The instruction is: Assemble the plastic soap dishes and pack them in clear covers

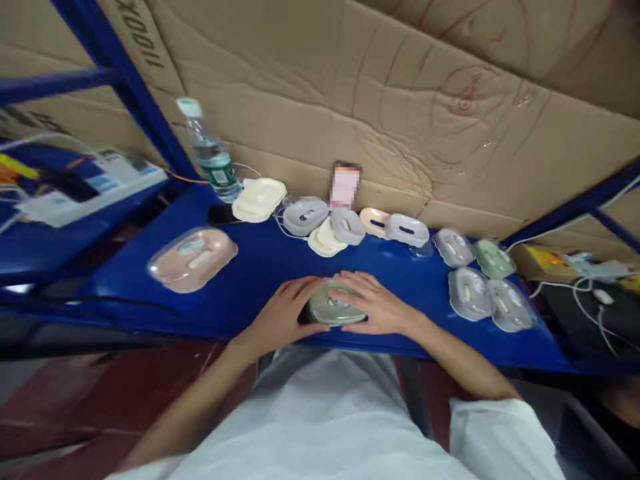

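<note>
A green soap dish (333, 310), under what looks like a clear plastic cover, sits at the front edge of the blue table (260, 293). My left hand (295, 307) curves around its left side, thumb at the near edge. From the right, my right hand (377, 303) closes on the dish, with fingers over its top and thumb along the near side. Part of the dish is hidden by my fingers. Off to the left lies a pink soap dish (193, 260) in a clear cover.
Along the back stand a water bottle (215, 160), cream dishes (260, 199), a grey dish (305, 217), a peach dish (375, 222) and a phone (345, 185) against the cardboard (280, 87). Several covered dishes, including a grey one (470, 293) and a green one (494, 259), are at right.
</note>
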Tool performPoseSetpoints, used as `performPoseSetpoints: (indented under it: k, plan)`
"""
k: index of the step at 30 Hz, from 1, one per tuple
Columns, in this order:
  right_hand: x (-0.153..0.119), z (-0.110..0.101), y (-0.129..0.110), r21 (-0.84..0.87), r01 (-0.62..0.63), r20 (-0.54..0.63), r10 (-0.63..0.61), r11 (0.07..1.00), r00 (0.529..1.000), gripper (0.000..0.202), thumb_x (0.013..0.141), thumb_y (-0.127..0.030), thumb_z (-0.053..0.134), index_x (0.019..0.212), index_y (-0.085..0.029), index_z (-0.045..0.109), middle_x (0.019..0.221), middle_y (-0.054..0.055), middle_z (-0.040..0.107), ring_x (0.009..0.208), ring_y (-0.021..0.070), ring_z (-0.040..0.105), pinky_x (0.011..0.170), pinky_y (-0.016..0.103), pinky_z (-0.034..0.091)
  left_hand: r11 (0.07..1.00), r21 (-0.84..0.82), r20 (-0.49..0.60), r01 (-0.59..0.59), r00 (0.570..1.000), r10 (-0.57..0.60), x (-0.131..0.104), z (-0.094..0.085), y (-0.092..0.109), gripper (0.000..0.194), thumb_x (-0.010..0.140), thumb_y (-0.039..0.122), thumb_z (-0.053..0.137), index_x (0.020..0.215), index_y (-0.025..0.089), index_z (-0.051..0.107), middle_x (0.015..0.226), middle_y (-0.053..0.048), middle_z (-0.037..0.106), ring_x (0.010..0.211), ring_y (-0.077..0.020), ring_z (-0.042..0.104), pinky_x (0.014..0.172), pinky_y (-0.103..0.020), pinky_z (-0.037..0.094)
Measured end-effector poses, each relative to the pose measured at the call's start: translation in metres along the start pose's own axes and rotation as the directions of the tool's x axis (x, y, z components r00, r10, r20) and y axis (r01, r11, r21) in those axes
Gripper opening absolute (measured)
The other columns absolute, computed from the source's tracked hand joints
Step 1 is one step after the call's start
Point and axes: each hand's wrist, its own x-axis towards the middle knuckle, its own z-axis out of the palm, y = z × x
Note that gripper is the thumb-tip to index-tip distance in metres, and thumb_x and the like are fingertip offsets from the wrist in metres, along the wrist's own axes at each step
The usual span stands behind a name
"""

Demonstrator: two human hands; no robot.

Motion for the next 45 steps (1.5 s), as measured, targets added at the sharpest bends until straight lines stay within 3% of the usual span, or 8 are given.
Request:
performPoseSetpoints:
  k: [13,23,29,35,38,40,42,45]
  plan:
    - [-0.004,-0.005,0.002,0.043,-0.051,0.023,0.05,0.998,0.998,0.087,0.096,-0.065,0.073,0.168,-0.025,0.044,0.177,0.021,0.032,0.16,0.0389,0.038,0.126,0.06,0.042,0.997,-0.067,0.017,0.034,0.999,-0.033,-0.001,-0.007,0.004,0.081,0.096,0.06,0.074,0.162,0.025,0.043,0.161,-0.016,0.055,0.149,-0.0347,0.053,0.124,-0.051,0.045]
    - [-0.006,-0.003,0.004,0.041,-0.075,0.043,0.074,0.996,0.996,0.079,0.099,-0.053,0.075,0.168,-0.032,0.045,0.178,0.015,0.031,0.16,0.0377,0.04,0.127,0.06,0.042,0.997,-0.072,0.022,0.012,1.0,-0.011,0.0,-0.006,0.003,0.079,0.098,0.059,0.072,0.163,0.025,0.042,0.163,-0.016,0.054,0.15,-0.0346,0.053,0.124,-0.051,0.044]
    - [-0.006,-0.004,0.003,0.082,-0.074,0.027,0.072,0.994,0.997,0.085,0.099,-0.055,0.075,0.17,-0.027,0.039,0.177,0.018,0.031,0.161,0.0372,0.038,0.127,0.058,0.043,0.997,-0.072,0.033,0.015,0.999,-0.013,-0.001,-0.008,0.004,0.079,0.099,0.06,0.07,0.163,0.025,0.04,0.163,-0.016,0.053,0.15,-0.0353,0.052,0.124,-0.052,0.043]
    - [-0.005,-0.003,0.003,0.105,-0.086,0.034,0.083,0.991,0.996,0.083,0.096,-0.053,0.079,0.167,-0.028,0.044,0.175,0.017,0.037,0.159,0.037,0.04,0.125,0.057,0.046,0.999,-0.05,0.023,-0.008,1.0,0.009,-0.003,-0.004,0.0,0.088,0.1,0.062,0.069,0.169,0.027,0.028,0.165,-0.017,0.051,0.151,-0.0354,0.051,0.124,-0.053,0.044]
    - [-0.02,-0.018,0.004,0.087,-0.121,-0.001,0.122,0.989,0.993,0.077,0.096,-0.052,0.078,0.164,-0.028,0.049,0.172,0.016,0.041,0.157,0.0361,0.043,0.125,0.056,0.047,0.999,-0.026,-0.014,-0.031,0.999,0.031,-0.004,-0.001,-0.003,0.091,0.102,0.063,0.065,0.171,0.027,0.019,0.167,-0.018,0.048,0.152,-0.0362,0.051,0.123,-0.055,0.045]
    - [-0.043,-0.04,0.008,0.049,-0.21,-0.07,0.213,0.976,0.974,0.075,0.097,-0.052,0.077,0.163,-0.03,0.048,0.172,0.015,0.042,0.157,0.0355,0.045,0.125,0.055,0.047,1.0,-0.015,-0.016,-0.025,1.0,0.025,-0.004,0.0,-0.003,0.088,0.104,0.062,0.062,0.172,0.027,0.017,0.167,-0.018,0.049,0.15,-0.0361,0.053,0.122,-0.055,0.046]
    - [-0.074,-0.069,0.016,-0.016,-0.355,-0.191,0.346,0.935,0.919,0.074,0.097,-0.053,0.076,0.162,-0.031,0.048,0.171,0.014,0.043,0.156,0.0353,0.046,0.126,0.056,0.045,1.0,-0.001,-0.001,-0.014,1.0,0.014,-0.004,-0.001,-0.003,0.083,0.106,0.059,0.059,0.171,0.027,0.018,0.165,-0.018,0.05,0.148,-0.0357,0.055,0.121,-0.055,0.047]
    - [-0.13,-0.115,0.043,-0.111,-0.622,-0.415,0.532,0.775,0.738,0.072,0.095,-0.059,0.076,0.156,-0.028,0.052,0.162,0.015,0.052,0.154,0.0353,0.046,0.128,0.057,0.039,1.0,0.026,0.025,-0.013,1.0,0.012,-0.002,-0.003,-0.001,0.075,0.109,0.054,0.056,0.17,0.027,0.023,0.163,-0.017,0.053,0.147,-0.0351,0.055,0.121,-0.056,0.046]
